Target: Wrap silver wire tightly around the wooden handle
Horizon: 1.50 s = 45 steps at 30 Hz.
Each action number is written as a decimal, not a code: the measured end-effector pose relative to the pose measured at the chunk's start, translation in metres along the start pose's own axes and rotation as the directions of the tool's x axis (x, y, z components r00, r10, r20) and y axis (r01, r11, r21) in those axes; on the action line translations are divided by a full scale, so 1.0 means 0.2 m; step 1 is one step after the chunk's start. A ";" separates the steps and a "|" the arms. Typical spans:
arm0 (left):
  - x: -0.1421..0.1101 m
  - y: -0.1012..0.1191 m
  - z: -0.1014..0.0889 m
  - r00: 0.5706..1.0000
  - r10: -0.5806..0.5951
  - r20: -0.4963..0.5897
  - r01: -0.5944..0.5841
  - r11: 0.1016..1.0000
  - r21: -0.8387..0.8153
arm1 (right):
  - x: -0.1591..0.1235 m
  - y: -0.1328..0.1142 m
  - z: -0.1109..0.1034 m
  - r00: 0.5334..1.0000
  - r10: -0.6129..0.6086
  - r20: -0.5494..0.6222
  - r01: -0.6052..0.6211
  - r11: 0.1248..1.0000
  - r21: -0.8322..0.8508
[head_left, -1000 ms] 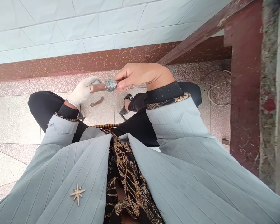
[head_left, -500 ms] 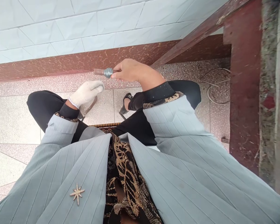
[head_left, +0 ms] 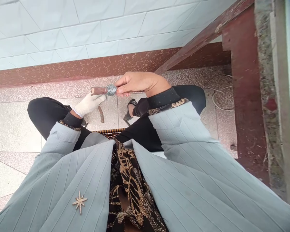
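Note:
My right hand (head_left: 137, 82), bare, grips one end of a short brown stick (head_left: 96, 91) between thumb and fingers. Silvery wire (head_left: 111, 90) is wound in a thick coil round the stick's middle, close to my fingertips. My left hand (head_left: 88, 104) wears a white knitted glove, its fingers closed. The stick's free end passes over the glove's fingers; whether they touch I cannot tell. A curved brown stick (head_left: 101, 114) juts out below the glove and seems held in it; its upper part is hidden.
Ahead stands a white tiled wall (head_left: 120, 30) with a brown marbled skirting (head_left: 87, 66). At the right are a dark red wooden frame (head_left: 246, 96) and a pale cable (head_left: 219, 100) on the floor. A woven seat edge (head_left: 108, 131) shows between my legs.
My right hand has lowered the wire-wound stick and moved it slightly left, over the glove. My left hand has dropped a little, and the curved brown stick has swung to the right.

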State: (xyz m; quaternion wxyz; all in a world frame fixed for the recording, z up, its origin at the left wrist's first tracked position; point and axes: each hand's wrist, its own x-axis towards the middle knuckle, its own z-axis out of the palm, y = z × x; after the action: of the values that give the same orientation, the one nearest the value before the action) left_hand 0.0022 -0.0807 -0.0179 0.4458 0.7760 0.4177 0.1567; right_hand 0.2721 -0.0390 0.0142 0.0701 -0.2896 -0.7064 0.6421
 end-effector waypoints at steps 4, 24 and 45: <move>-0.05 -0.04 0.03 0.996 0.003 0.086 -0.005 0.999 0.032 | 0.02 0.05 0.08 0.982 0.106 -0.154 -0.102 0.994 0.032; -0.06 -0.04 0.05 0.994 -0.058 -0.097 0.056 0.998 -0.033 | -0.06 0.02 0.13 0.980 0.129 -0.152 -0.109 0.985 0.134; -0.05 0.00 0.05 0.999 -0.023 0.041 0.019 0.996 0.088 | 0.00 0.03 0.17 0.914 0.342 0.218 -0.311 0.936 -0.166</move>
State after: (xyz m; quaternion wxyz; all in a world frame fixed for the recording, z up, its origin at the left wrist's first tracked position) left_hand 0.0019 -0.0936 -0.0223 0.4216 0.7935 0.4230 0.1173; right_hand 0.2580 -0.0676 0.0038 -0.1440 -0.3266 -0.6908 0.6289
